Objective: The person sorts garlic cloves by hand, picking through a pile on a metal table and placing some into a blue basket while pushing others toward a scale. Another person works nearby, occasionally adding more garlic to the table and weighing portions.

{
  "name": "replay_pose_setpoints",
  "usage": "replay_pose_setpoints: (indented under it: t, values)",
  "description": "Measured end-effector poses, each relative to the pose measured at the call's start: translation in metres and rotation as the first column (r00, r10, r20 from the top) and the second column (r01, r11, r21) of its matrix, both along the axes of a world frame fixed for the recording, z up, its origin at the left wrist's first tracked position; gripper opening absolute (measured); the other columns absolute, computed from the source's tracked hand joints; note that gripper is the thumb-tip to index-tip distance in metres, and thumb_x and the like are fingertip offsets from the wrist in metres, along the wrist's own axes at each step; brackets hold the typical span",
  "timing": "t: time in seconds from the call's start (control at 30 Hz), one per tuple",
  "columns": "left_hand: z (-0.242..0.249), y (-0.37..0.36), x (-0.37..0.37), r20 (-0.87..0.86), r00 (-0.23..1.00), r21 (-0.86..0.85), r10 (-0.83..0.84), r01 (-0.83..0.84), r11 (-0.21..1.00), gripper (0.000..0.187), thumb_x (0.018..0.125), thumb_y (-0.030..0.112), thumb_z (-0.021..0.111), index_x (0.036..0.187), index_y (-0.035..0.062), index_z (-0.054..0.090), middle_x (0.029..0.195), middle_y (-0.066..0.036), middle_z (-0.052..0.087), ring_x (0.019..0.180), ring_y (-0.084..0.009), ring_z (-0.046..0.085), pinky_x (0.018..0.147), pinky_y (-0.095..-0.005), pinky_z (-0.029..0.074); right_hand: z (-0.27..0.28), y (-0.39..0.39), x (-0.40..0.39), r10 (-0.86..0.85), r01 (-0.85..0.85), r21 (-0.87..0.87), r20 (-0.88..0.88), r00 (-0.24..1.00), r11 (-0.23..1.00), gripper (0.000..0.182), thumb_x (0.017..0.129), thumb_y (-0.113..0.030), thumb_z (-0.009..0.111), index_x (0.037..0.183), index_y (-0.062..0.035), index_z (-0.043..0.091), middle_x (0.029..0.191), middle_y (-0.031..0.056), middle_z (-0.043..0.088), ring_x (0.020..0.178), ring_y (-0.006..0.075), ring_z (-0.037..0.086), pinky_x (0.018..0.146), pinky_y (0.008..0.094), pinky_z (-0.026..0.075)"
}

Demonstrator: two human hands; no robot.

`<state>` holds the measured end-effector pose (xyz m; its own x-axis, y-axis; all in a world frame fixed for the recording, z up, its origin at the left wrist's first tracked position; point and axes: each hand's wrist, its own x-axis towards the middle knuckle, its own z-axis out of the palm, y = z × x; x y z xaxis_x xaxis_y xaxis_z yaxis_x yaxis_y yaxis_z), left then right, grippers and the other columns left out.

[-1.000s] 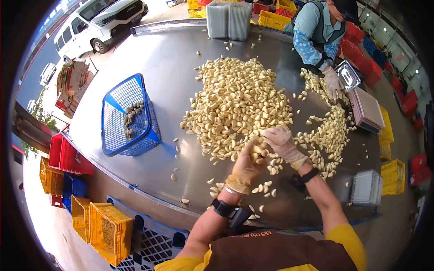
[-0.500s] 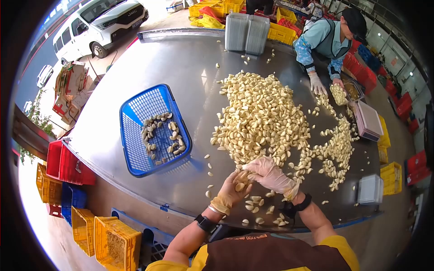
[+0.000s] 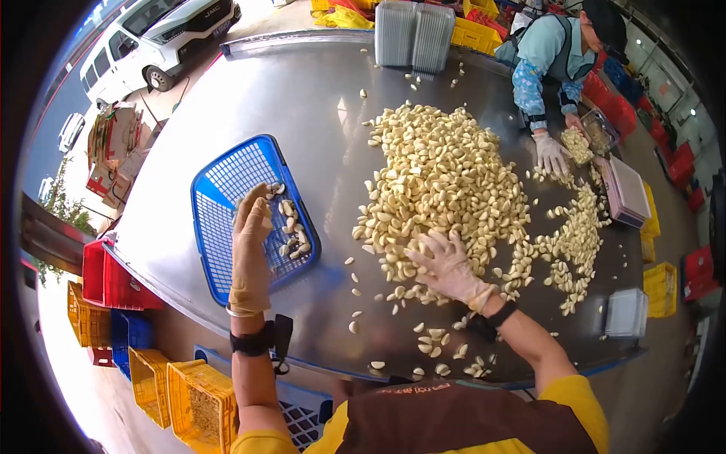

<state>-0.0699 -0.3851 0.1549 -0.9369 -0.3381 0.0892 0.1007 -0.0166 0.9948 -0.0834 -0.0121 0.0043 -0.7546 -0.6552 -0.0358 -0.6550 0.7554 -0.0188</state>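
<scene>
My gloved left hand (image 3: 251,253) is over the near side of a blue plastic basket (image 3: 203,238), fingers stretched out and holding nothing that I can see. Inside the basket lie several duller garlic cloves (image 3: 295,238), partly hidden behind that hand. My right hand (image 3: 448,266), also gloved, rests on the near edge of a large heap of peeled garlic cloves (image 3: 435,170), with its fingers spread. Nearer to me, a few loose cloves (image 3: 432,342) are scattered on the metal table (image 3: 318,98).
Across the table, a co-worker's gloved hand (image 3: 550,153) touches cloves beside a clear tub (image 3: 576,145). Stacked clear trays (image 3: 414,36) stand at the far edge. A pink-lidded box (image 3: 624,193) and clear containers (image 3: 626,314) sit right. Yellow crates (image 3: 198,405) stand lower left.
My hands were together over the heap's near edge, handling cloves. The left has moved left over the basket; the right has spread its fingers on the heap.
</scene>
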Motion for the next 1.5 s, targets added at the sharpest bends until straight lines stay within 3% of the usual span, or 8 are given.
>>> replay_pose_setpoints:
  t: [0.13, 0.27, 0.47, 0.9, 1.03, 1.2, 1.3, 1.5]
  values:
    - [-0.021, 0.035, 0.010, -0.397, 0.906, -0.816, 0.147, -0.422, 0.395, 0.051, 0.088, 0.022, 0.070, 0.135, 0.0092, 0.056, 0.140, -0.015, 0.053, 0.133, -0.0317, 0.047, 0.113, -0.0426, 0.035, 0.002, 0.102, 0.044, -0.336, 0.345, 0.063, -0.120, 0.934, 0.937, 0.079, 0.087, -0.055, 0.064, 0.154, -0.0255, 0.034, 0.162, 0.0132, 0.020, 0.150, 0.0404, 0.013, 0.117, 0.0613, 0.015]
    - [-0.063, 0.098, 0.020, -0.016, 0.899, -0.885, -0.437, 0.190, 0.425, 0.035, 0.086, 0.014, 0.067, 0.122, 0.0133, 0.065, 0.124, -0.009, 0.063, 0.110, -0.0317, 0.061, 0.093, -0.0430, 0.049, -0.008, 0.152, 0.077, -0.549, 0.547, -0.066, -0.013, 0.836, 0.834, 0.082, 0.086, -0.045, 0.069, 0.155, -0.0192, 0.033, 0.164, 0.0142, 0.016, 0.150, 0.0411, 0.015, 0.117, 0.0588, 0.017]
    - [-0.164, 0.118, -0.069, 0.106, 0.988, -0.886, -0.116, 0.147, 0.440, 0.017, 0.087, 0.020, 0.066, 0.103, 0.0121, 0.068, 0.110, -0.011, 0.066, 0.101, -0.0339, 0.062, 0.082, -0.0434, 0.051, 0.016, 0.127, 0.086, -0.625, 0.622, -0.057, -0.042, 0.780, 0.781, 0.076, 0.086, -0.035, 0.070, 0.153, -0.0167, 0.038, 0.164, 0.0136, 0.019, 0.149, 0.0385, 0.020, 0.116, 0.0569, 0.019]
    - [-0.158, 0.143, 0.001, 0.302, 0.860, -0.809, -0.412, 0.460, 0.367, 0.017, 0.085, 0.019, 0.067, 0.100, 0.0107, 0.066, 0.099, -0.012, 0.065, 0.087, -0.0347, 0.065, 0.074, -0.0434, 0.052, 0.009, 0.017, 0.086, 0.275, -0.204, -0.318, 0.196, 0.941, 0.926, 0.074, 0.085, -0.043, 0.067, 0.152, -0.0287, 0.038, 0.163, 0.0023, 0.026, 0.149, 0.0310, 0.023, 0.115, 0.0625, 0.021]
    - [-0.146, 0.165, 0.029, 0.278, 0.664, -0.697, -0.694, 0.636, 0.330, 0.021, 0.089, 0.020, 0.063, 0.108, 0.0106, 0.066, 0.101, -0.011, 0.067, 0.087, -0.0325, 0.065, 0.075, -0.0419, 0.054, 0.020, 0.082, 0.105, 0.271, -0.192, -0.262, 0.312, 0.911, 0.946, 0.055, 0.089, -0.038, 0.065, 0.142, -0.0270, 0.052, 0.159, 0.0015, 0.034, 0.144, 0.0294, 0.032, 0.111, 0.0582, 0.029]
    - [-0.108, 0.201, 0.012, 0.300, 0.454, 0.699, -0.839, 0.495, 0.517, 0.021, 0.096, 0.016, 0.057, 0.112, 0.0042, 0.062, 0.102, -0.002, 0.065, 0.084, -0.0115, 0.060, 0.076, -0.0256, 0.050, 0.017, 0.150, 0.077, -0.216, 0.300, -0.622, 0.208, 0.954, 0.723, 0.038, 0.086, -0.009, 0.070, 0.124, -0.0121, 0.065, 0.125, 0.0079, 0.065, 0.101, 0.0275, 0.064, 0.085, 0.0371, 0.052]
    - [-0.099, 0.234, -0.006, 0.155, 0.474, 0.819, -0.867, 0.428, 0.381, 0.022, 0.096, 0.015, 0.055, 0.114, 0.0044, 0.062, 0.101, -0.002, 0.066, 0.084, -0.0114, 0.061, 0.076, -0.0265, 0.050, -0.007, 0.172, 0.028, -0.656, 0.562, -0.452, -0.071, 0.751, 0.692, 0.030, 0.086, -0.020, 0.070, 0.115, -0.0097, 0.067, 0.109, 0.0091, 0.069, 0.102, 0.0290, 0.063, 0.092, 0.0420, 0.047]
    - [-0.138, 0.260, 0.001, 0.139, 0.439, 0.898, -0.887, 0.321, 0.299, 0.029, 0.102, 0.023, 0.051, 0.122, 0.0057, 0.061, 0.111, -0.004, 0.067, 0.100, -0.0156, 0.065, 0.090, -0.0321, 0.051, 0.034, 0.147, 0.023, -0.629, 0.587, -0.443, 0.065, 0.775, 0.677, 0.023, 0.089, -0.025, 0.069, 0.107, -0.0106, 0.067, 0.091, 0.0083, 0.069, 0.091, 0.0298, 0.064, 0.089, 0.0433, 0.047]
